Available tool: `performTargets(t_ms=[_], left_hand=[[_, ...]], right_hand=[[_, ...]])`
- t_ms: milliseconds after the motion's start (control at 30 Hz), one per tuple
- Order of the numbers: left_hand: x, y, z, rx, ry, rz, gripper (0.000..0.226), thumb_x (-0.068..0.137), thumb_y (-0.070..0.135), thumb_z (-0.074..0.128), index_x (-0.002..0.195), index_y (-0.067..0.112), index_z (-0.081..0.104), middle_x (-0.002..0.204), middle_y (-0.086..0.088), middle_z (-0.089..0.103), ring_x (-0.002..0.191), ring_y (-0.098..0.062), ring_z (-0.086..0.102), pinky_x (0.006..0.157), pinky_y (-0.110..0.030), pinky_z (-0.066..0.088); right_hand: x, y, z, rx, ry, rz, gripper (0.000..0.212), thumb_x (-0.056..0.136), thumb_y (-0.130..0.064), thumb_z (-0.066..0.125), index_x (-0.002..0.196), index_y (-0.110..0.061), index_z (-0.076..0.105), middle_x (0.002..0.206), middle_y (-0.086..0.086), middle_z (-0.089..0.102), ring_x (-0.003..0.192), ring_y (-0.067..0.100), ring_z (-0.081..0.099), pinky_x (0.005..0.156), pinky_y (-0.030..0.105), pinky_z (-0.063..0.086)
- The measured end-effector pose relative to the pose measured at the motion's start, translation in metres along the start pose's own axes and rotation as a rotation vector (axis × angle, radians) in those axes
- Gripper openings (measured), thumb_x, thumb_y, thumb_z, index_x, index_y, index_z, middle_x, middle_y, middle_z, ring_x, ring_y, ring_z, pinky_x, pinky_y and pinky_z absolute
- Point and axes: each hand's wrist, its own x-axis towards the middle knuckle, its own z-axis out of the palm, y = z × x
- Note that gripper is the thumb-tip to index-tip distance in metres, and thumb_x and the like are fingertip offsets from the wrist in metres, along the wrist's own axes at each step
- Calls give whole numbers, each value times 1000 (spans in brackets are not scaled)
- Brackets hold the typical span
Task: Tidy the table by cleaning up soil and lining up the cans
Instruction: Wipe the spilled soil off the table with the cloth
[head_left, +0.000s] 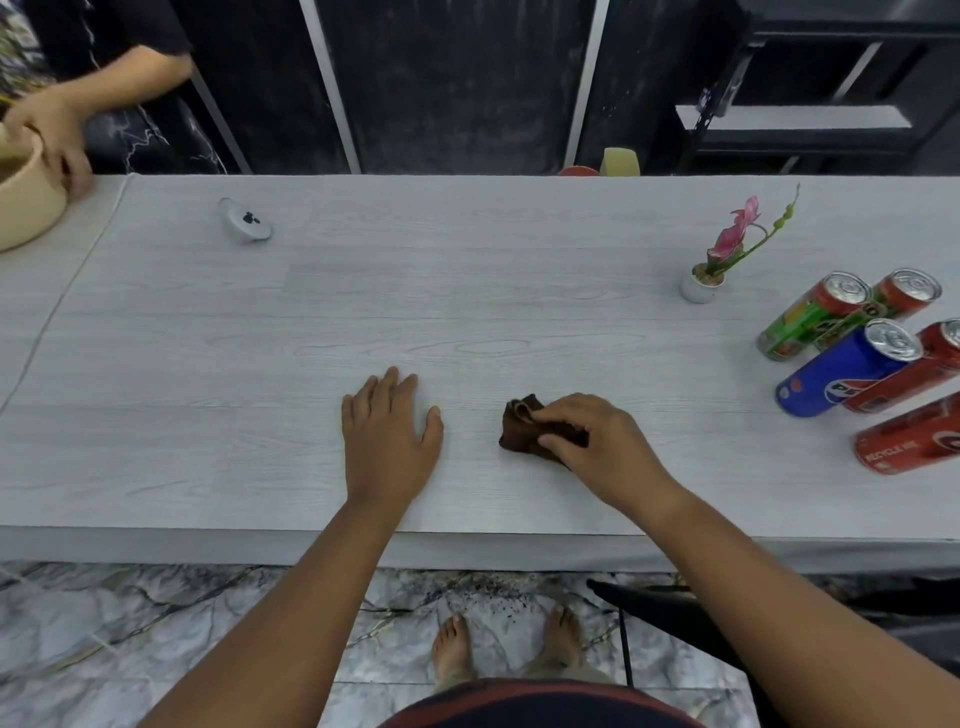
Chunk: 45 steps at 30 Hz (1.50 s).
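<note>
At the far left a second person's hand grips the rim of one beige bowl that sits at the table's corner. Further right, near the back edge of the pale wood-grain table, lies one small grey dish with a few dark specks in it. Toward the front edge, the left hand lies palm down and flat on the tabletop, fingers straight and only slightly parted, thumb held out to the side, holding nothing. Just to its right, apart from it, one dark brown cloth is bunched on the table under the right hand, whose thumb and curled fingers pinch the cloth's upper folds while the wrist angles in from the lower right. Below the table edge, dark soil crumbs are scattered on the marble floor in front of two bare feet. Further right, near the back, stands one small white pot with a pink flower. At the far right five cans stand close together in a loose cluster: a green can, a second green and red one behind it, a blue can bearing a Pepsi-style roundel, a red can touching the blue one, and nearest the front another red can with white lettering too distorted to read surely.
</note>
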Motion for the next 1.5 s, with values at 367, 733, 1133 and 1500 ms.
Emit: performTargets(t_ms=[367,733,1133,1500], left_hand=[[3,1,1,23,11,8,61,103,52,48,151,15,57,164,-11,50,153,-37,39,128,-61,24],[0,2,3,26,-3,10,63,105,52,45,155,13,53,166,-13,47,156,-38,36,131,-61,21],[-2,-7,11,5,-25,29,65,107,54,42,159,15,49,170,-11,42,160,-35,30,133,-60,18],[-27,14,0,-206,-107,257,46,101,49,56,142,29,66,144,9,62,132,-20,52,107,-47,46]], right_hand=[[-64,9,8,127,-119,120,33,92,-19,82,109,-47,76,110,-28,70,107,0,65,90,12,48],[-43,58,-63,88,549,416,27,91,-14,80,110,-31,73,100,-19,73,93,4,67,85,32,58],[-52,8,31,-4,187,201,30,94,-18,79,120,-30,71,107,-16,67,100,-1,59,85,14,47],[-55,15,7,-37,336,253,40,93,-53,75,127,-34,71,117,-22,68,114,1,57,98,23,47]])
